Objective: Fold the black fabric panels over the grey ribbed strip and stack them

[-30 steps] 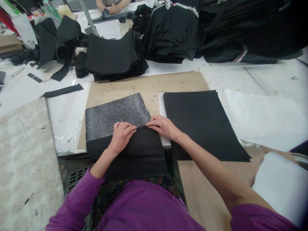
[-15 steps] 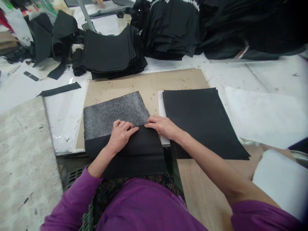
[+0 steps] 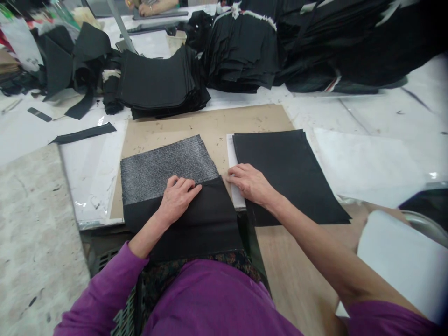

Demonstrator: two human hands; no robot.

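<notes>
In the middle lies a black fabric piece [image 3: 196,224], with a speckled grey panel [image 3: 168,163] beyond its upper edge. Its near part hangs over the table edge toward my lap. My left hand [image 3: 178,198] rests at the line where black meets grey, with bent fingers and thumb closed on the black fabric. Away from that piece, my right hand [image 3: 250,184] hovers over or touches a white strip [image 3: 239,198] and the left edge of a stack of black sheets [image 3: 280,168]. Its fingers are slightly bent, with nothing visible in them.
A tan board [image 3: 210,119] lies under the work. Behind it stand a pile of black pieces [image 3: 157,81] and a tied black bundle [image 3: 238,56]. A pale board [image 3: 35,233] is at left, a wooden surface [image 3: 294,266] at right. Another person's hand [image 3: 150,8] shows far back.
My right hand has let go of the fabric's right corner and moved right to the stack's edge. My left hand stays on the seam line. The other person's hands show more.
</notes>
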